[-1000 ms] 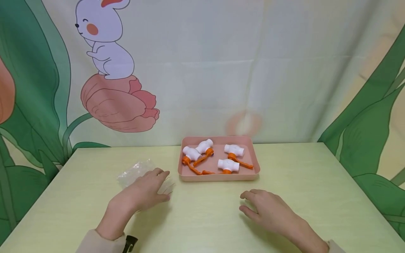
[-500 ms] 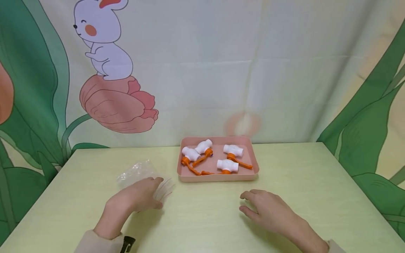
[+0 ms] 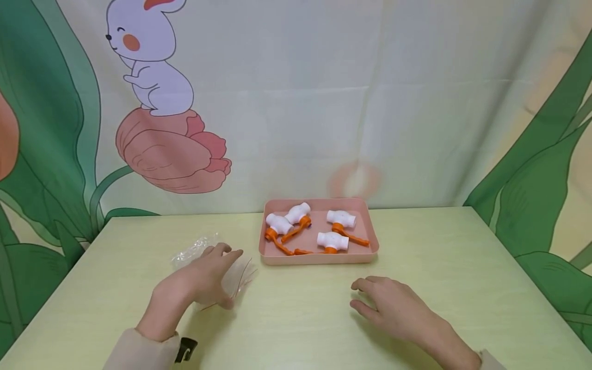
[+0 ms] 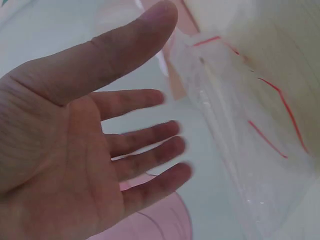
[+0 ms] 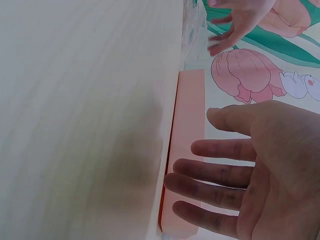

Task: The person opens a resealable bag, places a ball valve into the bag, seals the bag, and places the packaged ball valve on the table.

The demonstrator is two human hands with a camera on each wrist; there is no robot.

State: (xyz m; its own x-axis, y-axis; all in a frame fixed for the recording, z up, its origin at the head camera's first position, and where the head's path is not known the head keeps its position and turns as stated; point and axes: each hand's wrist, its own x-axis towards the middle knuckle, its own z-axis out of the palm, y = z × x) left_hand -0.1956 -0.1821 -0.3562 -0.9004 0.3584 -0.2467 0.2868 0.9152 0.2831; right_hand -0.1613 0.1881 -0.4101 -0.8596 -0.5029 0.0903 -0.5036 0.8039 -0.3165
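Hovering over a pale table (image 3: 296, 321) before printed cloth (image 3: 287, 144), left hand (image 3: 201, 281) and right hand (image 3: 396, 309) have fingers apart.

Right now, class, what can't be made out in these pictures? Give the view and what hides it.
- Bag, head view: its middle, covered by the left grip.
- Bag, left wrist view: its lower end, cut off by the picture's edge.
- Valves, right wrist view: hidden behind the wall of the tray.
- Valves, head view: any markings, too small to read.
- Rabbit, head view: its top, cut off by the upper edge.
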